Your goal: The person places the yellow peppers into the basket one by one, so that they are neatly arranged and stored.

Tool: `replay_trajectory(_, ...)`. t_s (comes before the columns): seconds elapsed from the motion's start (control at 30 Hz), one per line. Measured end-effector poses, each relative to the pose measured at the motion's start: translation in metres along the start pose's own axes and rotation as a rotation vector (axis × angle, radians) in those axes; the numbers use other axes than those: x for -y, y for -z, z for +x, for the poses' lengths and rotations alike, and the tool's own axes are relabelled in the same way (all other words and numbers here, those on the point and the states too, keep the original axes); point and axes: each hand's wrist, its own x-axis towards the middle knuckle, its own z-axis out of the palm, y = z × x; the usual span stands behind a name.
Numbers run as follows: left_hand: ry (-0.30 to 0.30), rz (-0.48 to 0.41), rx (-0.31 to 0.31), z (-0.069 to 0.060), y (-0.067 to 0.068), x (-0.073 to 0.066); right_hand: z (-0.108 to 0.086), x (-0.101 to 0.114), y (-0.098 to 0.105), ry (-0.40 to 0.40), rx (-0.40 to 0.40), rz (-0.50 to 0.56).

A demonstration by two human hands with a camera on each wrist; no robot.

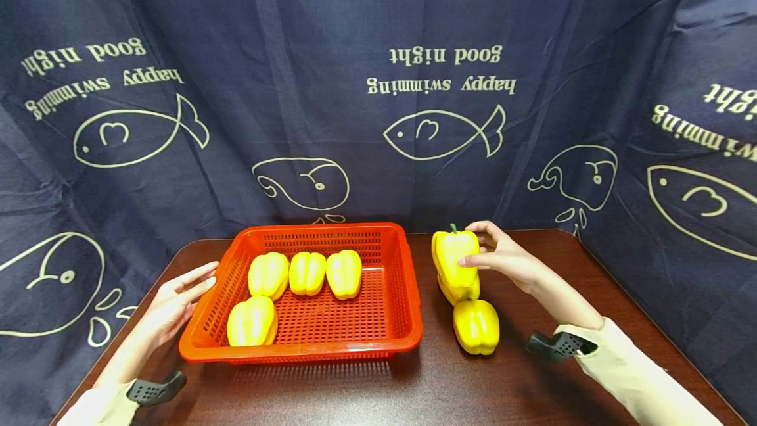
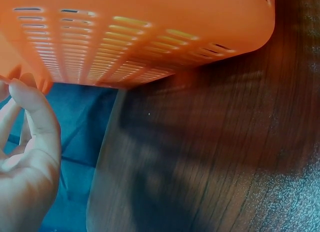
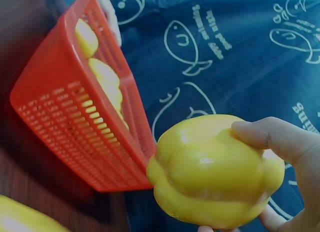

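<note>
A yellow bell pepper (image 1: 454, 252) with a green stem is held between the thumb and fingers of my right hand (image 1: 503, 258). The right wrist view shows the same bell pepper (image 3: 210, 172) large, with the thumb on its side and some fingers hidden. Just below it in the head view is another yellow bell pepper (image 1: 458, 291), partly covered. A further yellow bell pepper (image 1: 476, 327) lies nearer on the table. At the left rim of the red plastic basket (image 1: 301, 349) is my left hand (image 1: 171, 304), its fairly straight fingers touching the rim.
Several yellow bell peppers (image 1: 307, 273) lie inside the basket, along its back and left side. The basket stands on the dark wooden table (image 1: 331, 393). A dark blue curtain (image 1: 367, 189) with white fish drawings hangs behind the table and along both sides.
</note>
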Motion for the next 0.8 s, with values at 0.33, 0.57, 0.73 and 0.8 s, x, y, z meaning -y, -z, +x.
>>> replay_trajectory(0.33, 0.006, -0.004, 0.013, 0.0, 0.002, 0.002, 0.01, 0.011, -0.023, 0.007, 0.054, 0.026)
replay_trajectory(0.57, 0.003, -0.003, 0.006, 0.0, 0.0, 0.001, 0.015, 0.019, -0.039, 0.004, 0.068, 0.041)
replay_trajectory(0.73, 0.009, -0.021, 0.013, 0.0, 0.001, 0.001, 0.019, 0.025, -0.053, 0.01, 0.07, 0.05)
replay_trajectory(0.8, 0.001, -0.026, 0.02, 0.001, 0.002, 0.001, 0.021, 0.027, -0.058, 0.017, 0.074, 0.059)
